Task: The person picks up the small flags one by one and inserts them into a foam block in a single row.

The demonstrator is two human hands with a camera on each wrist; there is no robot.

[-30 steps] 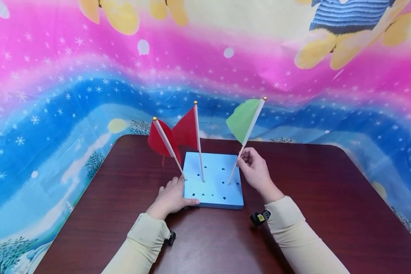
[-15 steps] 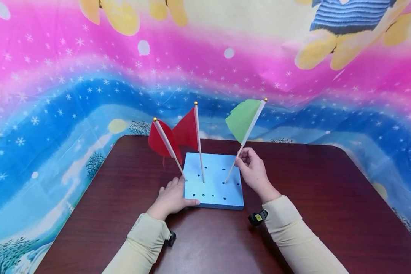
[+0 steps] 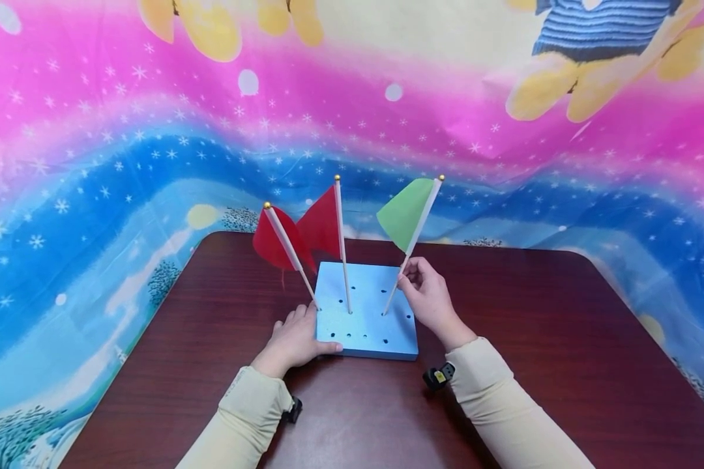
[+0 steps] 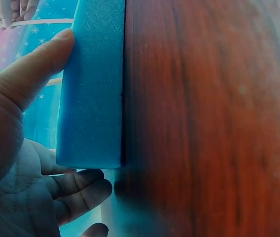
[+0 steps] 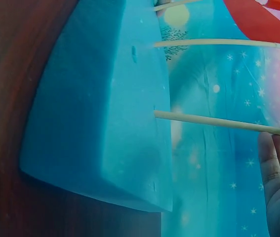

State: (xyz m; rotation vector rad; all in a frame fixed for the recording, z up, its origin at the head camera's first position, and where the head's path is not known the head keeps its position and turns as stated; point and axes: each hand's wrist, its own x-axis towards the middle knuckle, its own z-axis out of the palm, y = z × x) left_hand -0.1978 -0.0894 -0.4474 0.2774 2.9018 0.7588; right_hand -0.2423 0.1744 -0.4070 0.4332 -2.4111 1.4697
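Note:
A blue board (image 3: 360, 322) with several small holes lies on the table. Two red flags, one leaning left (image 3: 272, 242) and one nearly upright (image 3: 324, 225), stand in it by their wooden sticks. Pinched between the thumb and fingers of my right hand (image 3: 431, 296) is the stick of a green flag (image 3: 407, 212), tilted to the right. The stick's lower end meets the board at a hole, as the right wrist view also shows at the wooden stick (image 5: 209, 121). My left hand (image 3: 293, 339) rests against the board's near left corner, thumb (image 4: 51, 54) on its top edge, fingers along its left side.
The dark reddish-brown table (image 3: 563, 358) extends on both sides of the board. Behind it hangs a colourful printed cloth backdrop (image 3: 328, 91). A black wrist device (image 3: 438, 376) sits below the right cuff, another (image 3: 293, 410) by the left cuff.
The green flag's foot has shifted slightly left from bare board onto a hole. Its top and my right hand have moved left and a little down. My left hand has stayed put.

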